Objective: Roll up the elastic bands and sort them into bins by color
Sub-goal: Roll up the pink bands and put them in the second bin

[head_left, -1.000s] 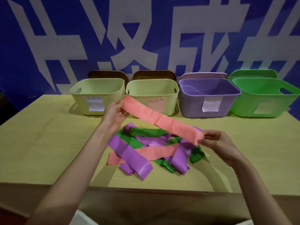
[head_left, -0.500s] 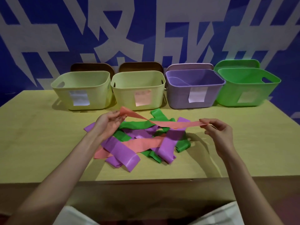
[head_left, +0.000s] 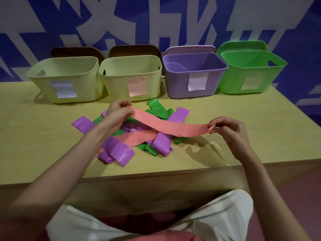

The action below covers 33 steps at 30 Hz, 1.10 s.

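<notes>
A long pink elastic band (head_left: pixel 171 126) is stretched in the air above a pile of bands. My left hand (head_left: pixel 119 111) pinches its left end and my right hand (head_left: pixel 227 127) pinches its right end. Below lies the pile (head_left: pixel 132 136) of purple, green and pink bands, tangled on the wooden table (head_left: pixel 251 122). Along the back stand two pale yellow bins (head_left: pixel 67 79) (head_left: pixel 132 77), the second with a pink label, then a purple bin (head_left: pixel 194 75) and a green bin (head_left: pixel 250 72).
Lids lean behind the bins against a blue and white wall. The table's front edge runs just below the pile. My lap in white clothing shows at the bottom.
The pink band has come lower and now sags flat between my hands. The camera has tilted down, so the bins sit higher in view.
</notes>
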Motion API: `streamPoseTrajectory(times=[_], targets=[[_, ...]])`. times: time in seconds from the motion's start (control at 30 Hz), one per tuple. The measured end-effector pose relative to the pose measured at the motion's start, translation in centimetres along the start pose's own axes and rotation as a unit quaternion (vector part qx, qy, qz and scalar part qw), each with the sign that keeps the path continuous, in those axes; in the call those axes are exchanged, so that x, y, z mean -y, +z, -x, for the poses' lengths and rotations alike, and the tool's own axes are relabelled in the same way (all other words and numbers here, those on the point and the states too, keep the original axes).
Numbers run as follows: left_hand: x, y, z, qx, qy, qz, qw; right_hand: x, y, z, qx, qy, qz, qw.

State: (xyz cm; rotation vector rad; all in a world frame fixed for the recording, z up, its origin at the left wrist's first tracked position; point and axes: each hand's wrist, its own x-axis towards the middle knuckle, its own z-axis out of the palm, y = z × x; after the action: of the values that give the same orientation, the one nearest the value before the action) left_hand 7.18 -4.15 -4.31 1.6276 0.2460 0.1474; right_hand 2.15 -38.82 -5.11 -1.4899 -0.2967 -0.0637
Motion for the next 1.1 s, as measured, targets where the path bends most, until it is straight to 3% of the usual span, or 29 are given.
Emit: streamPoseTrajectory(times=[0.17, 0.33, 0.63, 0.83, 0.97, 1.03, 1.1], targets=[[-2.6, 5.2, -2.6, 0.001, 0.241, -0.178, 0.954, 0.3, -0.4, 1.0, -0.086, -0.012, 0.021, 0.996], [-5.2, 13.2, -4.3, 0.068, 0.423, -0.29, 0.856, 0.2, -0.1, 1.5, -0.117, -0.03, 0.078, 0.99], [-5.3, 22.6, -6.1, 0.159, 0.409, -0.386, 0.812, -0.7, -0.1, 3.6, -0.08, 0.002, 0.148, 0.986], [-2.5, 23.3, -6.7, 0.214, 0.395, -0.45, 0.772, -1.3, -1.0, 4.6, -0.017, 0.065, 0.175, 0.982], [-1.7, 22.7, -6.5, 0.199, 0.422, -0.477, 0.745, -1.8, -1.0, 5.5, 0.022, 0.076, 0.221, 0.972], [-1.7, 22.1, -5.5, 0.195, 0.43, -0.461, 0.752, -2.2, -0.9, 6.0, 0.019, 0.064, 0.246, 0.967], [-1.7, 21.0, -3.4, 0.208, 0.416, -0.419, 0.78, -2.5, -0.8, 6.4, 0.004, 0.037, 0.279, 0.96]])
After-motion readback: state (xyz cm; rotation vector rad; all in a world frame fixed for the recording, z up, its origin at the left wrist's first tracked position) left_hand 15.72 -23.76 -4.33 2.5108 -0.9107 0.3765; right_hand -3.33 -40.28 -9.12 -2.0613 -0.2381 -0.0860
